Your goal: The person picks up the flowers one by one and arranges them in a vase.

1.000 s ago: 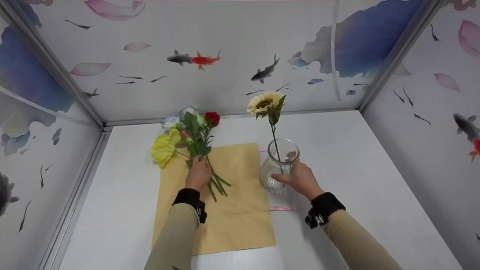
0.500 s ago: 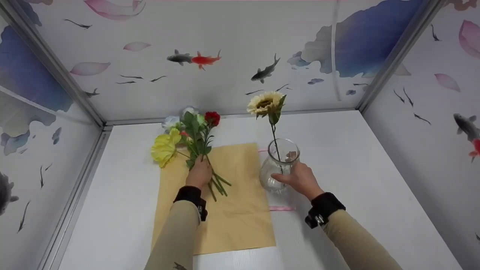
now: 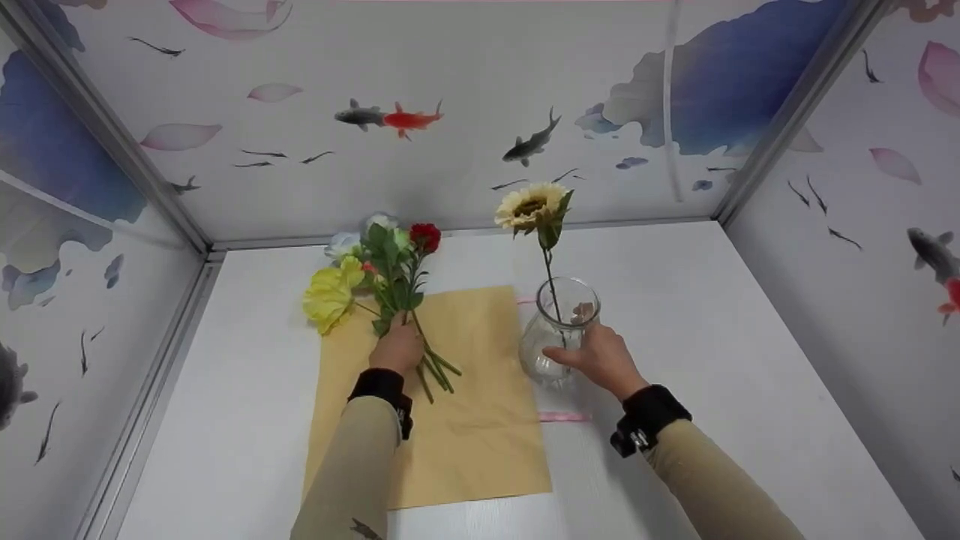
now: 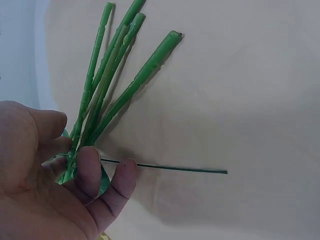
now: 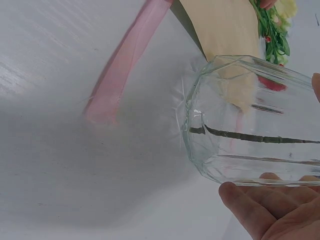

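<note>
"Anything different about the glass vase (image 3: 541, 339)?"

"Hardly. Over the last 1 second the vase and its cream bloom (image 3: 529, 207) have kept their place, and the left hand (image 3: 397, 346) has barely shifted. I'd judge the work is at a pause, with 1 flower in the vase and the bunch (image 3: 391, 274) left of it."

"And the fingers?"

"The right hand (image 3: 604, 358) grips the vase, fingers and thumb spread round the glass. To the left of the vase, the left hand's fingers curl loosely round the bunch's stems, nearly closed."

"How do the materials look?"

"The vase is clear, round at the rim and faceted by the base; a dark stem shows through it. The bunch's stems are thick, green and knobbly, probably plastic, fanning at their ends; 1 thin, wiry stem strays sideways."

"The petals?"

"Left of the vase, the yellow bloom (image 3: 328, 298) is broad and ruffled, the red bloom (image 3: 425, 237) small and dense."

"And underneath?"

"Brown paper (image 3: 480, 427), faintly creased, left of the vase; sheer pink ribbon (image 3: 566, 417) on the vase's near side; then the white counter (image 3: 712, 337). Whether the vase's base touches it, I can't tell."
</note>
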Demonstrator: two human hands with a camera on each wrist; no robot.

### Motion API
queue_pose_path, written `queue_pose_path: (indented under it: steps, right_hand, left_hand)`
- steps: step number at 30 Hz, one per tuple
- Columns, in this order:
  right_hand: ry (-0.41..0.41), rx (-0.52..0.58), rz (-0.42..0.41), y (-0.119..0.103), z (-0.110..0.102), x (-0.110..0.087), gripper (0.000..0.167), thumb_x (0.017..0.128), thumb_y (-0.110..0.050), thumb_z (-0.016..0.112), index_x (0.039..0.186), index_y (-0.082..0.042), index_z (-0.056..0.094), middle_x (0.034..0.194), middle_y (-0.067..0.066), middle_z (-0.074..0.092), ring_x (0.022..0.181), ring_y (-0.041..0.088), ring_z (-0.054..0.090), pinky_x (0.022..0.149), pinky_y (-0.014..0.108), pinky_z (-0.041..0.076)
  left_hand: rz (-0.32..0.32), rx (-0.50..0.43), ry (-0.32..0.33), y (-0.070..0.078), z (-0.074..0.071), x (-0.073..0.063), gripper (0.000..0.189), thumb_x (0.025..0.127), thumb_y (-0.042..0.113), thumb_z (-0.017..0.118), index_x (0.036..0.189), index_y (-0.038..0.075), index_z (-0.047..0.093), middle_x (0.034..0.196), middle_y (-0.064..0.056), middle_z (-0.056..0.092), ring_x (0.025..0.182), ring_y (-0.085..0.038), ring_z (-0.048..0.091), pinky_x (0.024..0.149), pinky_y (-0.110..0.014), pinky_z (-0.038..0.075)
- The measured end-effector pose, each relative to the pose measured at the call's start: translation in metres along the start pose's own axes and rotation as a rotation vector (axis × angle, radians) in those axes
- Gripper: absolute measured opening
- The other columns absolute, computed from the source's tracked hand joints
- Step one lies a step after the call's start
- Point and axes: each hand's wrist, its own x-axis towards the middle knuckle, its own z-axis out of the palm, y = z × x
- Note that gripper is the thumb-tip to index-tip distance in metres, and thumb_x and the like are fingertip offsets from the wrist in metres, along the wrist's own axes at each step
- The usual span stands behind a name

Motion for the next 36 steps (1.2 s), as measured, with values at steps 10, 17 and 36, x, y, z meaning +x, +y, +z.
queue_pose_path:
  steps: [10, 17, 36]
  right_hand:
    - [-0.013, 0.031, 0.026, 0.001, 0.002, 0.001, 0.09, 0.079, -0.046, 0.086, 0.142, 0.005, 0.046, 0.118, 0.028, 0.069, 0.098, 0.033, 0.068, 0.08, 0.047, 0.054]
    - [-0.015, 0.041, 0.037, 0.002, 0.002, 0.001, 0.092, 0.079, -0.047, 0.086, 0.143, 0.005, 0.045, 0.123, 0.031, 0.067, 0.107, 0.038, 0.068, 0.086, 0.05, 0.054]
    - [-0.024, 0.028, 0.058, 0.0, 0.0, 0.001, 0.083, 0.079, -0.049, 0.085, 0.133, 0.006, 0.054, 0.113, 0.028, 0.07, 0.085, 0.026, 0.062, 0.073, 0.042, 0.051]
  left_hand:
    - [-0.131, -0.047, -0.023, -0.028, 0.038, 0.052, 0.041, 0.111, 0.017, 0.038, 0.096, -0.007, 0.069, 0.159, -0.024, 0.034, 0.061, -0.02, 0.051, 0.065, -0.034, 0.044]
    - [-0.128, -0.091, -0.003, -0.026, 0.042, 0.055, 0.049, 0.111, 0.017, 0.039, 0.068, 0.006, 0.059, 0.099, -0.03, 0.07, 0.049, -0.014, 0.035, 0.057, -0.031, 0.033]
    - [-0.133, -0.021, 0.181, -0.021, 0.048, 0.048, 0.039, 0.104, 0.001, 0.05, 0.142, -0.008, 0.047, 0.143, -0.035, 0.043, 0.091, -0.044, 0.067, 0.075, -0.052, 0.057]
